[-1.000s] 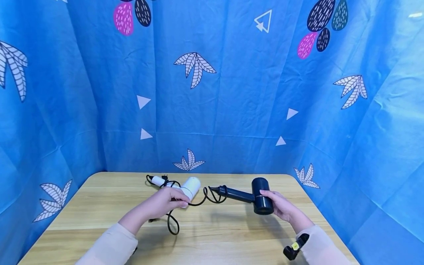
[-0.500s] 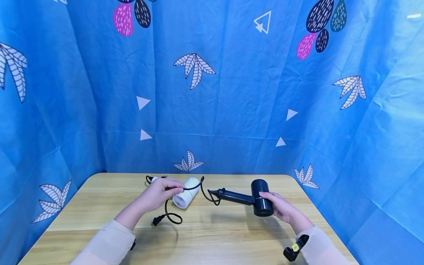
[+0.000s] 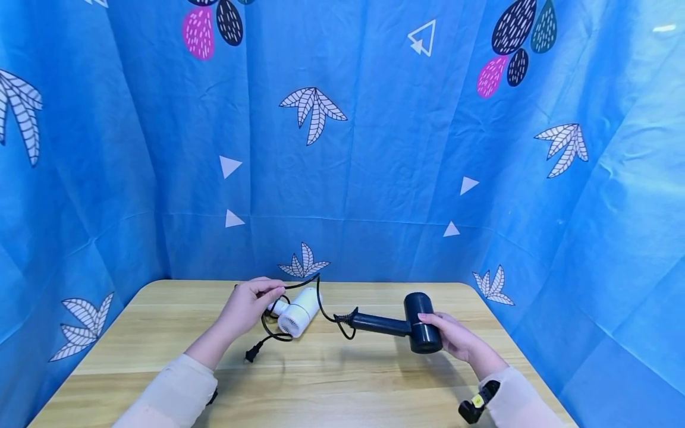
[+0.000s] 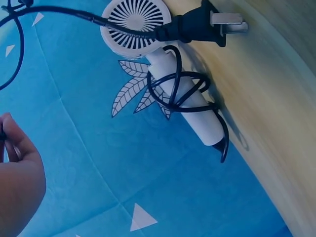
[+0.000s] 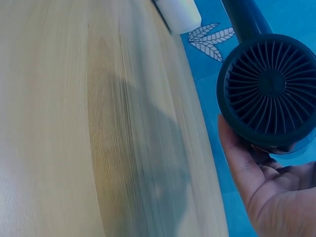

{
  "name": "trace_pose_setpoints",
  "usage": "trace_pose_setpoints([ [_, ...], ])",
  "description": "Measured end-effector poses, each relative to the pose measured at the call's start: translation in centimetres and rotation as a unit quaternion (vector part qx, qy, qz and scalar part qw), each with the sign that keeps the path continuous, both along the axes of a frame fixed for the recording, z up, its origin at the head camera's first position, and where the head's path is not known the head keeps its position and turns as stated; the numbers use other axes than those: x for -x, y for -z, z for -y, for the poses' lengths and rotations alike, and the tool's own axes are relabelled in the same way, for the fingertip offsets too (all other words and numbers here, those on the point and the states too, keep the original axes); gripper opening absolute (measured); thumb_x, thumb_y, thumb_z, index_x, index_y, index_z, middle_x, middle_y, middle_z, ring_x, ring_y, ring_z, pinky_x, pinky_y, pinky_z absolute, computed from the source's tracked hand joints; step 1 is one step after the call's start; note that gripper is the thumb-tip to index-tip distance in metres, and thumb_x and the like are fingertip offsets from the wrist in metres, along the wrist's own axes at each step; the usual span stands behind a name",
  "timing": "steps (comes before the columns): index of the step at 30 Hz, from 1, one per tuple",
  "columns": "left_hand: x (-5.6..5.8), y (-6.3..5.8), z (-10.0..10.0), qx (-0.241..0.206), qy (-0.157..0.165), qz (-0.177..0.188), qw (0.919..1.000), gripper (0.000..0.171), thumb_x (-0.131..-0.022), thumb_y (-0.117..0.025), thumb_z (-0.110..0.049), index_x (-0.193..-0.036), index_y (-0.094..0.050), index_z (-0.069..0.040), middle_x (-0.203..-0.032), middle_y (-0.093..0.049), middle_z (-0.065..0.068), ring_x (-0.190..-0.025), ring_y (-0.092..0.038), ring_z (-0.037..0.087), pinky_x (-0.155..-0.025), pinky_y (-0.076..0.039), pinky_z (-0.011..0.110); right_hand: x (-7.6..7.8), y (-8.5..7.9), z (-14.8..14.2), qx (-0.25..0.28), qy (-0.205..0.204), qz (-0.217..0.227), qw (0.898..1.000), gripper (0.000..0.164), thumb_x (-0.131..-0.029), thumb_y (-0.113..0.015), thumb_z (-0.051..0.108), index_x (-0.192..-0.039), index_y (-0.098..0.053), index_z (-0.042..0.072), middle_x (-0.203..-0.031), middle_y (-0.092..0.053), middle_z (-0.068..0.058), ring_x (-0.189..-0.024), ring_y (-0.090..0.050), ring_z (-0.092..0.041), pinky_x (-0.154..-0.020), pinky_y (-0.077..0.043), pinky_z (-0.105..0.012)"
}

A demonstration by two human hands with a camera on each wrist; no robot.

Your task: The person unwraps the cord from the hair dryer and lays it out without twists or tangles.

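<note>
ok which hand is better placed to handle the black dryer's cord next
Likely the left hand: it pinches the cord, while the right hand is occupied gripping the black dryer at the end away from the cord.

place: curtained-off workspace | blue leaf-print curtain (image 3: 374,160) on three sides | wood-grain table (image 3: 342,380)

A hand could pass in front of the black dryer (image 3: 393,326) along the near worktop (image 3: 342,392). Beyond, the cord (image 3: 319,295) bars the gap between that dryer and the left hand (image 3: 245,306); the white dryer (image 3: 301,312) and plug (image 3: 253,354) obstruct the left side.
</note>
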State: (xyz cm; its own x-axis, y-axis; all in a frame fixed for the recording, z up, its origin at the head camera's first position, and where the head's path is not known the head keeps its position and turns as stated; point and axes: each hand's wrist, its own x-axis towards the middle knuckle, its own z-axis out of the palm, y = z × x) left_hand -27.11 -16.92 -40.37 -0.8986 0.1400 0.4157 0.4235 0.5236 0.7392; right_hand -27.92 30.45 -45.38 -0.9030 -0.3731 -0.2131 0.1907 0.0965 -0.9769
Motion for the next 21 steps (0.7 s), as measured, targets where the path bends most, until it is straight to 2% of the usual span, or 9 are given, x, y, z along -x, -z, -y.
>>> trace_pose_setpoints([
  [5,0.3,0.2,0.1,0.005,-0.035,-0.001,0.9994,0.021,-0.099,-0.065,-0.023,-0.113,-0.076,-0.011,-0.108,-0.072,0.004,-0.093,-0.061,0.020,-0.074,-0.052,0.032,-0.2,0.0,-0.1,0.000,-0.009,0.004,1.000,0.077,-0.105,-0.046,0.035,-0.148,-0.009,-0.016,-0.117,-0.063,-0.015,-0.106,-0.066,-0.024,-0.091,-0.055,-0.036],
  [10,0.6,0.7,0.2,0.025,-0.054,-0.003,0.9982,0.020,-0.099,-0.066,-0.019,-0.113,-0.076,-0.009,-0.110,-0.072,0.009,-0.097,-0.065,0.025,-0.079,-0.055,0.038,-0.3,0.0,-0.1,0.002,-0.011,0.004,1.000,0.075,-0.105,-0.046,0.035,-0.148,-0.011,-0.016,-0.115,-0.064,-0.014,-0.104,-0.067,-0.024,-0.090,-0.056,-0.036],
  [16,0.9,1.9,0.5,0.051,-0.054,-0.004,0.9972,0.020,-0.097,-0.067,-0.013,-0.112,-0.076,-0.004,-0.116,-0.071,0.016,-0.112,-0.064,0.035,-0.094,-0.052,0.050,-0.5,-0.1,-0.3,0.008,-0.016,0.004,1.000,0.075,-0.105,-0.045,0.033,-0.148,-0.009,-0.016,-0.115,-0.064,-0.013,-0.104,-0.066,-0.023,-0.090,-0.056,-0.035],
  [21,0.8,2.7,0.4,0.083,-0.035,0.009,0.9959,0.018,-0.095,-0.068,-0.010,-0.111,-0.076,-0.006,-0.114,-0.072,0.014,-0.111,-0.064,0.036,-0.095,-0.051,0.053,-0.5,-0.1,-0.6,0.011,-0.021,0.003,1.000,0.073,-0.106,-0.043,0.033,-0.147,-0.008,-0.017,-0.114,-0.064,-0.011,-0.104,-0.067,-0.022,-0.090,-0.056,-0.034],
])
